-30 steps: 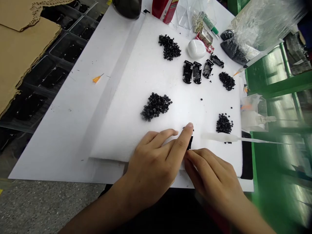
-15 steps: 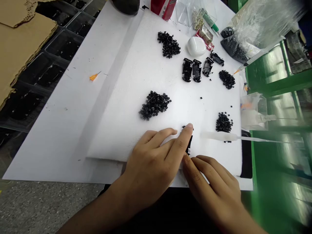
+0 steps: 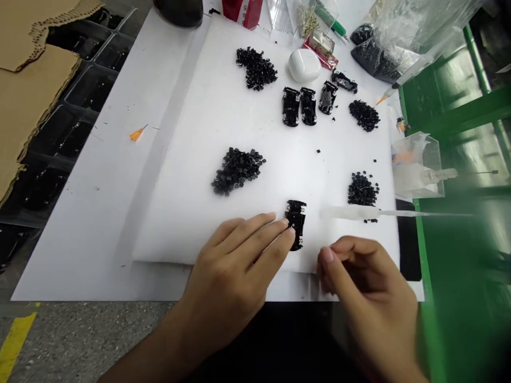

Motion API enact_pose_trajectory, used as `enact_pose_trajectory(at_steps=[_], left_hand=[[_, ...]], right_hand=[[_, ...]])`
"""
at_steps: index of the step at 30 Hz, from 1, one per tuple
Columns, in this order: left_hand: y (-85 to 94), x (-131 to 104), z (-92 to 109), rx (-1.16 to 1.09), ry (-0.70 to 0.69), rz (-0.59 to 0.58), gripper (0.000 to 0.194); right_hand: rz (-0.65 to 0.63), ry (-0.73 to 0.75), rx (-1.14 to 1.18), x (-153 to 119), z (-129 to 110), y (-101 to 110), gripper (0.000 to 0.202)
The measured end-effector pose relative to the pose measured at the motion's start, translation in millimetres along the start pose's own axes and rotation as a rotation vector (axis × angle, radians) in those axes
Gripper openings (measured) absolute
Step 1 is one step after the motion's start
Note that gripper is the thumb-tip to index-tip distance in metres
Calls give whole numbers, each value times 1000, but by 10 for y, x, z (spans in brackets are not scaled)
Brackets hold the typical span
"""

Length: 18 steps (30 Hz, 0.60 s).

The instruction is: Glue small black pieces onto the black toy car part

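A speckled grey floor (image 3: 115,331) shows at the lower left, marked by a flat, bright-yellow strip (image 3: 16,340). Above it spreads a smooth white tabletop (image 3: 91,223), and a glossy green surface (image 3: 455,255) borders the right, catching pale, blurred reflections of light.

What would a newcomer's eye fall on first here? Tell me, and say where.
Likely the heaps of small black pieces, spread left and right on the white pad. Then the left hand, fingertips on a black part near the pad's front edge, with the right hand beside it. Farther back, a glossy white object stands out.
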<state>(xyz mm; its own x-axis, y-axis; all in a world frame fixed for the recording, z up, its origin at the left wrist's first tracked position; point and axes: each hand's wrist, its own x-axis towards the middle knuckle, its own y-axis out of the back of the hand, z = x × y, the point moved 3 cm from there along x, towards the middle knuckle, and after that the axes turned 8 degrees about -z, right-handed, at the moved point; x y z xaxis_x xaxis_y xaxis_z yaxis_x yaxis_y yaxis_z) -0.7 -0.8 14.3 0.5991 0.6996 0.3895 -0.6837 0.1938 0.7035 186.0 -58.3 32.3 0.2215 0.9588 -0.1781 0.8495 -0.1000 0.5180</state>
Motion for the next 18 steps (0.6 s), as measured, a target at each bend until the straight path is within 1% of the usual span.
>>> enact_pose_trajectory(at_steps=[1,3,4,5,6,8,10,15,18], left_hand=[[4,-17,11,4,-7,-7,34],[5,-51,27,13,-22,-13,37],[5,-65,32,16,-32,-11,39],[3,-77,34,19,-40,-10,40],[2,-85,34,25,-49,-13,40],[-1,-91,34,41,-64,-25,41],[-1,-88,36,57,-83,-38,43],[3,-91,37,39,-99,-41,46],[-7,-104,34,45,-100,-63,48]], right_hand=[[-84,-143,149,43,10,-7,13],[-330,-358,385,147,-4,-48,27],[-437,-425,456,202,-21,-63,32],[-512,-467,498,258,-40,-69,37],[-556,-489,522,311,-55,-71,40],[-604,-507,535,391,-77,-77,42],[-619,-507,521,433,-87,-89,42],[-648,-505,483,450,-97,-98,39],[-670,-500,483,456,-98,-93,38]])
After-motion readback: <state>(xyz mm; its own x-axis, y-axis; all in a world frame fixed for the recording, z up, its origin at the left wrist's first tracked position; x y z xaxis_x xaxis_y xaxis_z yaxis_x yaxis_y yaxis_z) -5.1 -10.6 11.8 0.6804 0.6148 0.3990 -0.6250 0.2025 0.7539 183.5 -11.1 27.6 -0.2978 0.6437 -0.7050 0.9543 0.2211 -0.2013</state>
